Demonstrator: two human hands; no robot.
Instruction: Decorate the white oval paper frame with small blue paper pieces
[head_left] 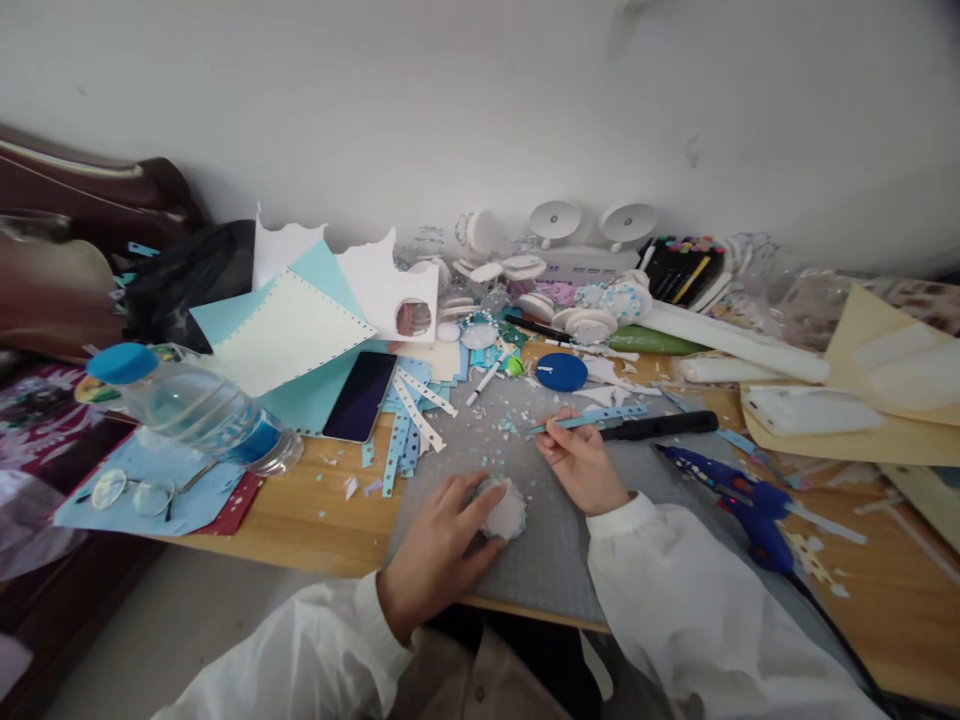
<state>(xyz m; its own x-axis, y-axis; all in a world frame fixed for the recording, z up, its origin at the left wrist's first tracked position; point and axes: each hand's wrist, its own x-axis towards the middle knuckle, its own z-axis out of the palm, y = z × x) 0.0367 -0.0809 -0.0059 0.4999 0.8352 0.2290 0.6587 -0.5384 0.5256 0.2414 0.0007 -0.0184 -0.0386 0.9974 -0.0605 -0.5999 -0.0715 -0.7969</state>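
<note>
My left hand [454, 525] curls around a small white disc [505, 510] with a pale blue, ragged edge, keeping it on the grey cutting mat [551, 575]. To its right, my right hand [574, 455] is closed in a pinch. A thin, pointed thing sticks out leftward from those fingertips; its kind is too small to make out. Tiny blue and white paper bits [510, 422] are scattered on the mat just left of that hand. Behind the right hand lie a light blue paper strip [611, 413] and a black-handled tool [667, 425].
A blue glue gun [739, 490] with its cord lies at right. At left are a tilted water bottle [202, 410], glasses [139, 493] and a phone [361, 397]. A blue oval lid [561, 371], white discs [589, 325] and markers [686, 275] stand toward the wall.
</note>
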